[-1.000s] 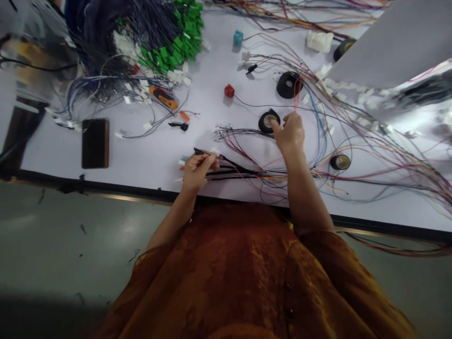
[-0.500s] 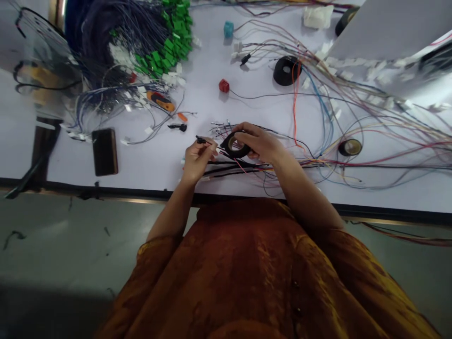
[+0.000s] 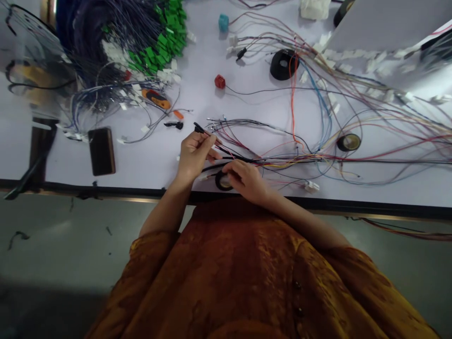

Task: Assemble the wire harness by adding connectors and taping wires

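My left hand [image 3: 193, 153] is closed on a thin bundle of black and coloured wires [image 3: 243, 162], its black tip sticking out past my fingers. That bundle runs right along the near part of the white table [image 3: 148, 162]. My right hand [image 3: 247, 180] is closed on a small roll of black tape [image 3: 222, 181], held at the table's near edge just below the bundle. Both hands are close together, the tape roll touching or almost touching the wires.
Loose coloured wires [image 3: 353, 117] spread over the right half. Two more tape rolls [image 3: 348, 142] [image 3: 282, 64], a red connector [image 3: 219, 81], a blue one [image 3: 223, 22], an orange-handled cutter [image 3: 157, 98] and a dark phone [image 3: 101, 150] lie around. Green connectors with dark wire heaps [image 3: 155, 42] fill the far left.
My right hand picked the tape roll up from the table's middle and brought it back to the near edge beside my left hand. My left hand kept its hold on the wires.
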Demonstrator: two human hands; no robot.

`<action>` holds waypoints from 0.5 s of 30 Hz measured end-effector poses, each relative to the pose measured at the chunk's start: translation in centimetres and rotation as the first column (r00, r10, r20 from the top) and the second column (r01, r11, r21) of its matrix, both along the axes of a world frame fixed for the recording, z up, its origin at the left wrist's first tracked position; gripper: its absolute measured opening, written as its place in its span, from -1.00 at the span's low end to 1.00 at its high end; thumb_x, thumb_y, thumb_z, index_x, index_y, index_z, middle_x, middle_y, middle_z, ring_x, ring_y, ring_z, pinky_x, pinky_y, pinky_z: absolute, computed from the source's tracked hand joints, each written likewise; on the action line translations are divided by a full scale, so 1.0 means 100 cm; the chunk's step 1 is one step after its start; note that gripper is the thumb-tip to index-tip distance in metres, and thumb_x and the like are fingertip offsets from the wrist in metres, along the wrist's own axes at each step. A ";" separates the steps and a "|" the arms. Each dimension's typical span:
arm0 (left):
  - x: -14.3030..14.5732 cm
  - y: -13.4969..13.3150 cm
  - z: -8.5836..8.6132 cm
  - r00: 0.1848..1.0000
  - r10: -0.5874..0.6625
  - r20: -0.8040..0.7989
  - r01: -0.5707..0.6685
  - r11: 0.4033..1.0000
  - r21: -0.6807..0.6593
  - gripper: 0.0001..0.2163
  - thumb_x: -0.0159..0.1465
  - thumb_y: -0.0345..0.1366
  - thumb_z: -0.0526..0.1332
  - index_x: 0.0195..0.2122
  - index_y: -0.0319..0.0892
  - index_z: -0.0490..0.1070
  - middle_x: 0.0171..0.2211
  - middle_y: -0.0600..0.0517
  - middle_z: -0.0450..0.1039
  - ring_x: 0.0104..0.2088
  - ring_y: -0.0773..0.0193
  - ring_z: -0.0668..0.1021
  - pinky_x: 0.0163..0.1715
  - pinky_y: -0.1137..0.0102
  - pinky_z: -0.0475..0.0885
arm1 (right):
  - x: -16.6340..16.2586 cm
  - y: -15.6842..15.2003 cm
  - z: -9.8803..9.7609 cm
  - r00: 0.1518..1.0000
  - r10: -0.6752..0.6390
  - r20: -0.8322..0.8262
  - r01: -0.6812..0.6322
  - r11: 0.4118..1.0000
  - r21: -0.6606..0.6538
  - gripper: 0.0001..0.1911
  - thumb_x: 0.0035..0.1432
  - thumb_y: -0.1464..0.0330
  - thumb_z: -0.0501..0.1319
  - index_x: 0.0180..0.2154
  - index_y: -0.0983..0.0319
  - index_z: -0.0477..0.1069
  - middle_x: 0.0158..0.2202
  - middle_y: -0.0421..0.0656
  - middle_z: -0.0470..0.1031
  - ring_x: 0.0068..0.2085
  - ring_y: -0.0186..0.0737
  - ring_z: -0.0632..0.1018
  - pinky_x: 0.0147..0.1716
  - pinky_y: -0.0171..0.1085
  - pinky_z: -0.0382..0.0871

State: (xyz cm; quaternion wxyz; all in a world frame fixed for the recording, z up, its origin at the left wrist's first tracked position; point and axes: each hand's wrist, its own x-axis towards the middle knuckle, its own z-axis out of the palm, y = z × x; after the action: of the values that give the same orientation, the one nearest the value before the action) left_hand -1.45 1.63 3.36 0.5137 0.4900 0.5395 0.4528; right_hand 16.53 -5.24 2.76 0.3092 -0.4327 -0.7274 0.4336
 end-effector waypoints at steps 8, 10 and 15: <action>0.000 0.004 -0.019 0.996 0.077 0.040 -0.076 0.997 -0.018 -0.64 0.19 0.02 0.40 -0.39 -0.18 0.38 -0.40 0.04 0.57 -0.49 0.37 0.63 -0.57 0.56 0.52 | -0.009 -0.011 -0.001 0.936 0.164 0.312 -0.200 0.976 0.087 -0.91 0.30 0.34 0.20 -0.16 0.20 0.38 -0.12 -0.06 0.46 -0.29 -0.23 0.47 -0.41 -0.26 0.27; 0.000 0.005 -0.019 0.996 0.077 0.040 -0.076 0.997 -0.014 -0.63 0.18 0.03 0.40 -0.39 -0.18 0.38 -0.38 0.04 0.57 -0.49 0.39 0.62 -0.58 0.57 0.51 | -0.020 -0.018 -0.008 0.868 0.207 0.452 -0.274 0.958 0.086 -0.92 0.32 0.40 0.14 -0.17 0.20 0.39 -0.11 -0.04 0.48 -0.32 -0.20 0.45 -0.48 -0.25 0.20; -0.003 0.004 -0.015 0.999 0.030 0.019 -0.030 0.999 0.020 -0.61 0.15 0.06 0.41 -0.39 -0.19 0.43 -0.38 0.02 0.58 -0.50 0.38 0.62 -0.60 0.57 0.48 | -0.025 -0.020 -0.012 0.914 0.233 0.331 -0.252 0.968 0.014 -0.77 0.24 0.51 0.14 -0.11 0.13 0.41 -0.28 -0.11 0.51 -0.41 -0.23 0.42 -0.48 -0.23 0.23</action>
State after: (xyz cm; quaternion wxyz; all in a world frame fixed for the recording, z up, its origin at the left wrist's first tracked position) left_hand -1.76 2.08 1.82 0.5069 0.4826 0.5375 0.4704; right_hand 14.03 -7.25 1.54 0.1404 -0.3960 -0.8285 0.3702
